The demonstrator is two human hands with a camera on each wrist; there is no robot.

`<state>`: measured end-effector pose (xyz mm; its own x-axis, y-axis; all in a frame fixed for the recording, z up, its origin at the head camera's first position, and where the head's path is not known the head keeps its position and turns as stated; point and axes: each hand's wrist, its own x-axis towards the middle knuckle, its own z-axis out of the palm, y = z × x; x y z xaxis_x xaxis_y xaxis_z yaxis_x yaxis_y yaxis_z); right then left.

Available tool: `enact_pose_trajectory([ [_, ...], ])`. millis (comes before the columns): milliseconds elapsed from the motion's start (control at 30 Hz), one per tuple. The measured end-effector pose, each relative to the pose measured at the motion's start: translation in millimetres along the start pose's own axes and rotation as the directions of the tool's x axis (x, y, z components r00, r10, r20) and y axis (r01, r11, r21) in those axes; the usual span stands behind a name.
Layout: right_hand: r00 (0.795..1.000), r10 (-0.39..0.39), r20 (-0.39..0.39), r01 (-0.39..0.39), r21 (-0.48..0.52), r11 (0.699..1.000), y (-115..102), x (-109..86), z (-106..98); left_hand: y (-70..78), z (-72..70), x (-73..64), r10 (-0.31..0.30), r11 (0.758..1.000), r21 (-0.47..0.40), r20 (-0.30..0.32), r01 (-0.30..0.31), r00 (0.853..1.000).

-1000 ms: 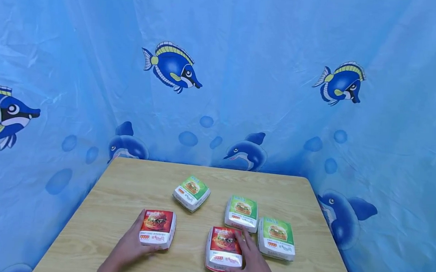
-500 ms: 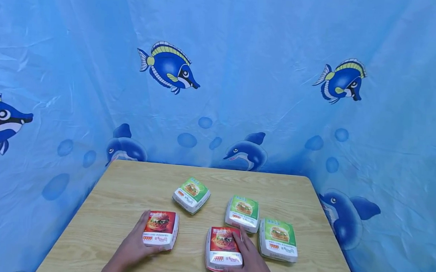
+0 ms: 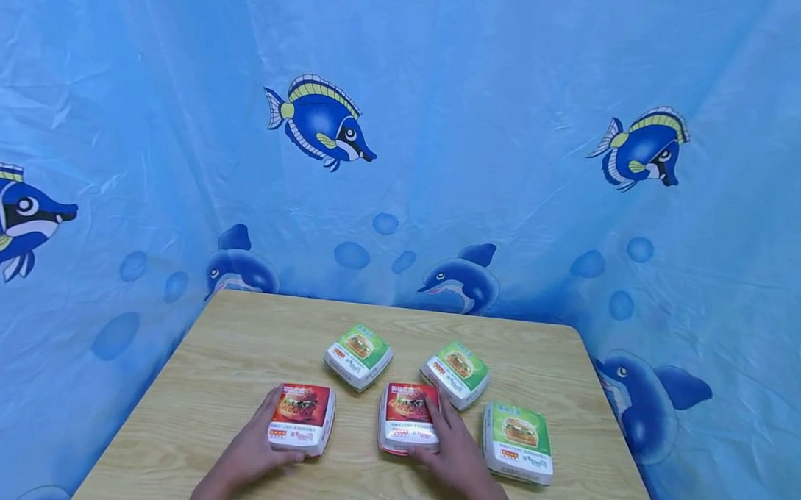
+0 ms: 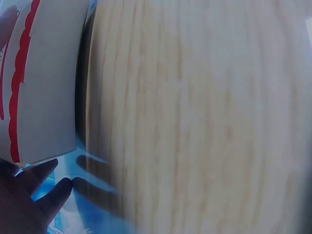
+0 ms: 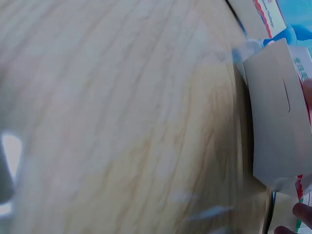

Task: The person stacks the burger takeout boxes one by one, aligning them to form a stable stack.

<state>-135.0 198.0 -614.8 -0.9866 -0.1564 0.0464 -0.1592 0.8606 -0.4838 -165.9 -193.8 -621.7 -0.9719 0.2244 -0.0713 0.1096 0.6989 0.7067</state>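
Note:
In the head view, two red-and-white burger boxes sit on the wooden table. My left hand (image 3: 251,445) holds the left red burger box (image 3: 300,417), fingers along its left side and thumb at its near edge. In the left wrist view this burger box (image 4: 48,87) shows a white side with a red scalloped edge, its underside close over the table. My right hand (image 3: 456,447) grips the other red burger box (image 3: 404,429) from its right side, thumb at the near edge. This red box's far right corner is right at a green burger box (image 3: 459,373), which stands turned at an angle.
Another green burger box (image 3: 359,357) lies beyond the gap between the red ones, also turned. A third green burger box (image 3: 518,442) is to the right of my right hand. Blue curtains (image 3: 416,170) with printed fish and dolphins surround the wooden table (image 3: 251,340).
My right hand has moved its red burger box away from me, and the green box beyond it has shifted farther back and turned. The left red box has moved slightly right with my left hand.

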Motion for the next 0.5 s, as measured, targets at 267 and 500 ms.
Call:
enact_pose_trajectory([
  [267,0.999,0.008,-0.039,-0.009,-0.018,1.0,-8.2,11.6,2.9,4.1,3.4,-0.9,0.0,1.0,-0.009,-0.003,0.0,1.0],
  [500,0.999,0.037,-0.039,-0.038,-0.022,0.999,-8.9,20.5,7.8,7.3,6.1,-2.5,0.015,0.999,-0.031,-0.021,-0.016,1.0],
])
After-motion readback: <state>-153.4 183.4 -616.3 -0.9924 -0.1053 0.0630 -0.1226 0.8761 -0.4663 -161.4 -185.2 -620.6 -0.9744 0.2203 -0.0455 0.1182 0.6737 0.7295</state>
